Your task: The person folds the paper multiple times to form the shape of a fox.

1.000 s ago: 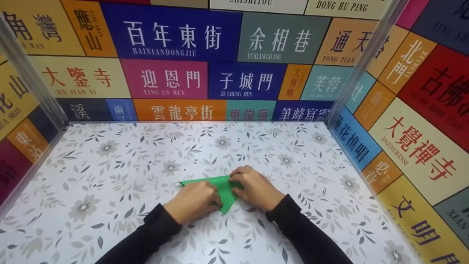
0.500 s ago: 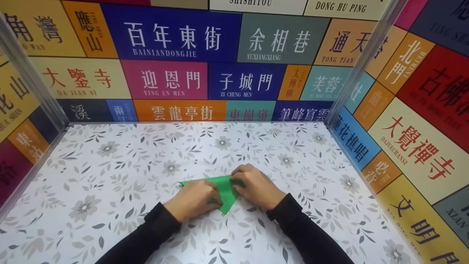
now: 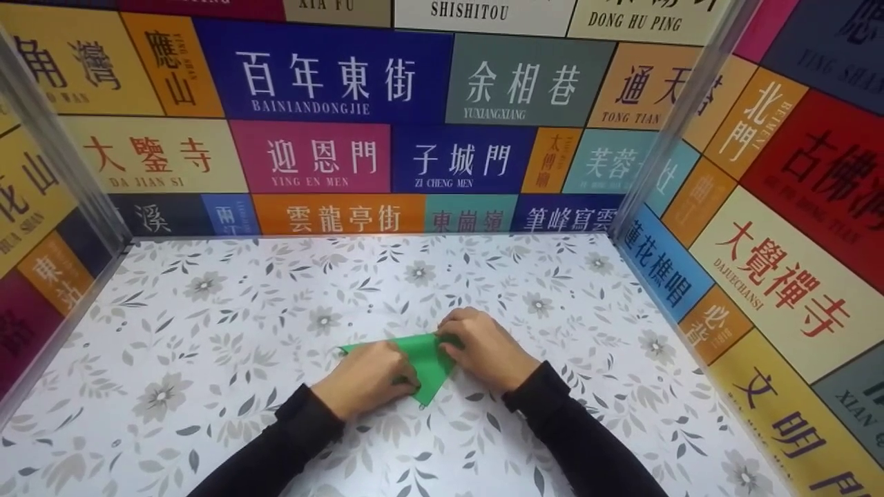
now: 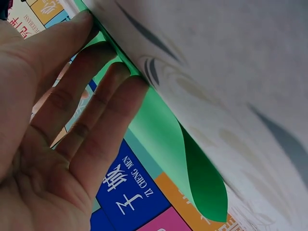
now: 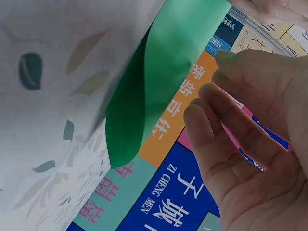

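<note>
— In the head view, where is the green paper (image 3: pixel 429 371) found?
— On the worktop (image 3: pixel 276 297), between both grips; its long axis is laid roughly side to side, one corner pointed nearward. More of it is covered by the left grip (image 3: pixel 369 379) than by the right grip (image 3: pixel 487 348).
— In the left wrist view?
— The paper is touched by extended fingertips (image 4: pixel 137 90); a curled end (image 4: pixel 208 192), hardly made out from overhead, is revealed.
— In the right wrist view?
— Fingers (image 5: pixel 215 159) are loosely bent; nothing is seen held between them.

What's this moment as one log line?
green paper: curved fold, on floral tabletop | left hand: touching it | right hand: at its right end, contact unclear
</note>
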`<move>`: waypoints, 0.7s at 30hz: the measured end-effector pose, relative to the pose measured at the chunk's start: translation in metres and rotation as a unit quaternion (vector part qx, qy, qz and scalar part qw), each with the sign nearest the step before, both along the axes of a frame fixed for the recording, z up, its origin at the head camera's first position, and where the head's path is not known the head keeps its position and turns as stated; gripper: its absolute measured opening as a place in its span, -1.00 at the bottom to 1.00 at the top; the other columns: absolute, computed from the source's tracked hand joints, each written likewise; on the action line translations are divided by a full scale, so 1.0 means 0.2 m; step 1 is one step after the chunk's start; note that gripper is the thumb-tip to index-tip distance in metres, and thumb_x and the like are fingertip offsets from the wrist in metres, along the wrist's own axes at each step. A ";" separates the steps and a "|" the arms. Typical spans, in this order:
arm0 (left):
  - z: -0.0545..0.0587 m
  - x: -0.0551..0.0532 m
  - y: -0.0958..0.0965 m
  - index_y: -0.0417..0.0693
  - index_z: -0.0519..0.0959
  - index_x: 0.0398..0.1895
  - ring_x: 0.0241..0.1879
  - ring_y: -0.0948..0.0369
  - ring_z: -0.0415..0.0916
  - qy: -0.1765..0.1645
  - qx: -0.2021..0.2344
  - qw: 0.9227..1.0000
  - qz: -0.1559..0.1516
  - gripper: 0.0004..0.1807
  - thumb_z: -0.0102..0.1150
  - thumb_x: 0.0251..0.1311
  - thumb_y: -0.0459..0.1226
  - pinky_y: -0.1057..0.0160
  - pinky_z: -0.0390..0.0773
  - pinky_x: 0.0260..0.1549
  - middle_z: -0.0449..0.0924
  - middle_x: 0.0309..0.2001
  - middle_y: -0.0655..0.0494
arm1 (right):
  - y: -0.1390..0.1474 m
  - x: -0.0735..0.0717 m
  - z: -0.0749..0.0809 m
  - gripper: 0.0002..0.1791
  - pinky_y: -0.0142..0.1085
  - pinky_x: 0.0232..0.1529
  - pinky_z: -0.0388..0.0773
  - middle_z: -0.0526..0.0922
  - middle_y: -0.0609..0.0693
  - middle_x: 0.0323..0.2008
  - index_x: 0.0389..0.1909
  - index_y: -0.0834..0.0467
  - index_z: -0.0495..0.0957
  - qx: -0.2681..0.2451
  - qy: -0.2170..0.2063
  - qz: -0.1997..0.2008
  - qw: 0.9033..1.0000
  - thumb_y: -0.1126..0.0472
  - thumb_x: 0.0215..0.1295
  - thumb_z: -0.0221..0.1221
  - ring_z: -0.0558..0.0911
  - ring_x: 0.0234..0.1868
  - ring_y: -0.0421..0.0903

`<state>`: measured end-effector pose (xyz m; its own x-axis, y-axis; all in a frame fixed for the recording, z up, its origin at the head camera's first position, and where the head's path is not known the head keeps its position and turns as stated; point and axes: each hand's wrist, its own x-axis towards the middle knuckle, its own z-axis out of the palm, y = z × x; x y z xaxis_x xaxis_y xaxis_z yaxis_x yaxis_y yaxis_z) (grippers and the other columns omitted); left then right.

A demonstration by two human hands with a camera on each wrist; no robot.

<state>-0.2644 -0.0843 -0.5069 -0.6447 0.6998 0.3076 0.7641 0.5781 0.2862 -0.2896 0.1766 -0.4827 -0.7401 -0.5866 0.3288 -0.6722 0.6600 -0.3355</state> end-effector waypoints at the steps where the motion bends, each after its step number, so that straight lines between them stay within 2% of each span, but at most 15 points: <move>1: 0.00 0.00 0.00 0.11 0.95 -0.26 -0.17 0.13 0.90 0.001 -0.002 1.000 0.000 -0.92 0.74 0.26 -0.23 0.08 0.92 -0.07 0.97 -0.23 0.21 | -0.01 0.00 0.00 -0.80 -0.07 0.25 0.87 0.89 0.07 0.03 0.05 0.22 0.90 -0.001 0.000 0.003 1.000 0.32 0.48 0.52 0.86 0.12 0.08; 12: 0.00 0.00 0.00 0.15 0.94 -0.31 -0.21 0.16 0.86 0.014 -0.007 1.000 0.004 -0.92 0.75 0.23 -0.21 0.12 0.88 -0.14 0.95 -0.26 0.26 | -0.09 -0.09 -0.01 -0.87 -0.10 0.16 0.87 0.88 0.07 -0.07 -0.03 0.17 0.91 0.016 0.002 0.048 0.999 0.36 0.48 0.51 0.86 0.01 0.05; 21: 0.00 0.00 0.00 0.14 0.93 -0.31 -0.24 0.19 0.84 0.003 -0.002 1.000 0.005 -0.91 0.74 0.25 -0.21 0.16 0.86 -0.17 0.94 -0.27 0.25 | -0.14 -0.14 -0.04 -0.83 -0.15 0.08 0.87 0.87 0.05 -0.12 -0.04 0.15 0.92 0.029 -0.014 0.060 0.998 0.40 0.44 0.50 0.84 -0.08 0.01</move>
<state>-0.2640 -0.0843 -0.5061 -0.6492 0.6952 0.3086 0.7605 0.5868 0.2780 -0.3181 0.1486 -0.4897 -0.6717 -0.6889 0.2723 -0.7386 0.5944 -0.3181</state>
